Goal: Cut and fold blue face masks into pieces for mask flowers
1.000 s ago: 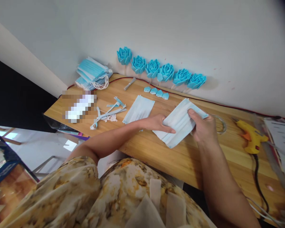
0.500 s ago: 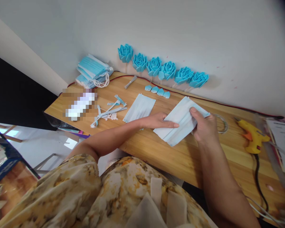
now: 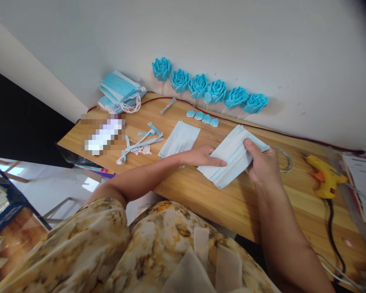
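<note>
Between my two hands, over the wooden table, is a pale blue face mask sheet (image 3: 232,152) with lengthwise pleats and no ear loops in sight. My left hand (image 3: 205,156) pinches its left side, thumb on top and fingers hidden underneath. At the right end, my right hand (image 3: 262,160) grips it with the thumb pressed on the upper face. Another flat mask sheet (image 3: 180,138) lies on the table just beyond my left wrist. Farther back sits a short row of small folded blue petals (image 3: 202,118).
Several blue flowers (image 3: 198,85) on sticks lean along the wall. A stack of masks (image 3: 118,89) stands back left, near cut strips (image 3: 143,142). On the right lie a yellow glue gun (image 3: 325,175), a roll of tape (image 3: 285,159) and printed paper (image 3: 361,179). A cable (image 3: 293,134) runs behind.
My left thumb has slid slightly leftward on the mask sheet. Both hands keep their hold, and everything on the table stays in place.
</note>
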The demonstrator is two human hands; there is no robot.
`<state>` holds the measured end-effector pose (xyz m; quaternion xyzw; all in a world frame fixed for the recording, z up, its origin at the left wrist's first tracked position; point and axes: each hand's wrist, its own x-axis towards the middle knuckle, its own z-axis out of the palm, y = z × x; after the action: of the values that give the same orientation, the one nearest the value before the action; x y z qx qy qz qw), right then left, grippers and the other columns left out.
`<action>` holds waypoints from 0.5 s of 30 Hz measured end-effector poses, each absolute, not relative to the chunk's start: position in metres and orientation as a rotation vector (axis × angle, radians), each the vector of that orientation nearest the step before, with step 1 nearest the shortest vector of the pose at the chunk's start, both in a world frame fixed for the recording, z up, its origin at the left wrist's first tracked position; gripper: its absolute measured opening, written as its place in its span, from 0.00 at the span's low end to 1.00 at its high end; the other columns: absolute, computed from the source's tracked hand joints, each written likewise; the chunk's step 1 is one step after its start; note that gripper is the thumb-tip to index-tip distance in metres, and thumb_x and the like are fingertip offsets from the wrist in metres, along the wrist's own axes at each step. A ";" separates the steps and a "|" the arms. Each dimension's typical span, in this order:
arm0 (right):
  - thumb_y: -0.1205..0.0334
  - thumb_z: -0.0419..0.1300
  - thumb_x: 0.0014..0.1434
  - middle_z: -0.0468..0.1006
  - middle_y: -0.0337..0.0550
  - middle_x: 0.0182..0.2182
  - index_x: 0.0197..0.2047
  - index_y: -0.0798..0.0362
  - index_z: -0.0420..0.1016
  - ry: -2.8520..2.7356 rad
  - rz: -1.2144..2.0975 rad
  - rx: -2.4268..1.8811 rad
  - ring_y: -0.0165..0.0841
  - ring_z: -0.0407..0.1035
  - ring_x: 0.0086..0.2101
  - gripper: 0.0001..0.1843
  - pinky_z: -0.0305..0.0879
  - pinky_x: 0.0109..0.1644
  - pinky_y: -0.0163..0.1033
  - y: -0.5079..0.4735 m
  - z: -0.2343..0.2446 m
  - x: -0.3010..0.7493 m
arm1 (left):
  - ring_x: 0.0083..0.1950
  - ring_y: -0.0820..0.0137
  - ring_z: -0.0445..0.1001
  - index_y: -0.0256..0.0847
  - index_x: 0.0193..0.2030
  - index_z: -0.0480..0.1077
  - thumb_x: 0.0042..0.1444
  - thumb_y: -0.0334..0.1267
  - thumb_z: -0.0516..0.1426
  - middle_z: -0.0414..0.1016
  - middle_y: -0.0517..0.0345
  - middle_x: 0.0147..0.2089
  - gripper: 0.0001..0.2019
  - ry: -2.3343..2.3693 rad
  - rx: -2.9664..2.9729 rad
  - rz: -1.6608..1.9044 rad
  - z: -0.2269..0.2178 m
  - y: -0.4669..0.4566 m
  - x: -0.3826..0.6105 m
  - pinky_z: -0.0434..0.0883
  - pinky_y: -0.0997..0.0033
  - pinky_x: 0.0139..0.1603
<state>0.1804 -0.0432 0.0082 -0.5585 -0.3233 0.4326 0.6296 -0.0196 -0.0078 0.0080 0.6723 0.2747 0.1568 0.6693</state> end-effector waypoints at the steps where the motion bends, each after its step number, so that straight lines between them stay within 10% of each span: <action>1: 0.50 0.80 0.37 0.84 0.38 0.30 0.29 0.51 0.79 -0.740 0.991 -1.280 0.35 0.77 0.29 0.22 0.80 0.34 0.44 -0.043 0.008 0.181 | 0.28 0.73 0.64 0.37 0.24 0.72 0.46 0.60 0.70 0.67 0.61 0.25 0.26 0.620 1.518 0.353 0.008 -0.008 -0.020 0.63 0.71 0.30; 15: 0.49 0.80 0.36 0.84 0.36 0.28 0.28 0.51 0.79 -0.661 0.994 -1.195 0.30 0.75 0.27 0.22 0.77 0.31 0.37 -0.041 0.011 0.179 | 0.30 0.72 0.67 0.36 0.26 0.74 0.48 0.58 0.70 0.71 0.59 0.26 0.24 0.633 1.495 0.378 0.008 -0.008 -0.020 0.64 0.72 0.30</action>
<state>0.1793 -0.0405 0.0113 -0.5288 -0.2927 0.4401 0.6641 -0.0199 -0.0084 0.0080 0.6640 0.2810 0.1678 0.6723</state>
